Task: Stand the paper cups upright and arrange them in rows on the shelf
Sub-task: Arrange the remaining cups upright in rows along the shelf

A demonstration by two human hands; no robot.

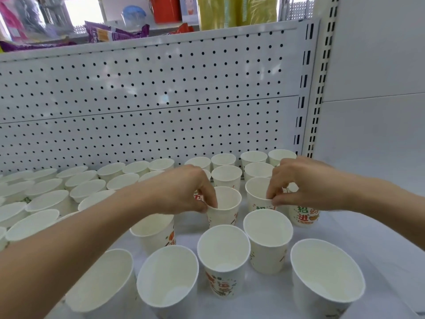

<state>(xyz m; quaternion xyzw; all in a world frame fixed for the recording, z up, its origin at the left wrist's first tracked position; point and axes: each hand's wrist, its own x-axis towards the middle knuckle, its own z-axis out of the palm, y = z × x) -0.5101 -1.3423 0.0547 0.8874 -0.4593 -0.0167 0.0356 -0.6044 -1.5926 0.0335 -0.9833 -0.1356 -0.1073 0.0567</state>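
White pegboard [161, 93] fills most of the view. Under it the pale shelf [379, 238] is packed with paper cups [223, 252], all mouth-up as far as anyone could tell. The left side looks sorted, with tight rows running back to the pegboard. The right-front patch is looser, with gaps and cups off line, so that's probably where the work is.

The person reaches both arms in over the near cups. The left hand [184, 189] pinches the rim of the left cup [226, 208] mid-shelf, fingers dipped inside and thumb outside. The right hand [305, 183] pinches the right cup [256, 192] just beside it, by the rim's right edge.

Rim pinches make sense here. It's so crowded that wrapping a hand round a cup's body would likely knock its neighbours. Both held cups are upright, but whether they're resting on the shelf or just off it is hard to say. Best guess is they're being lined up with the back rows.
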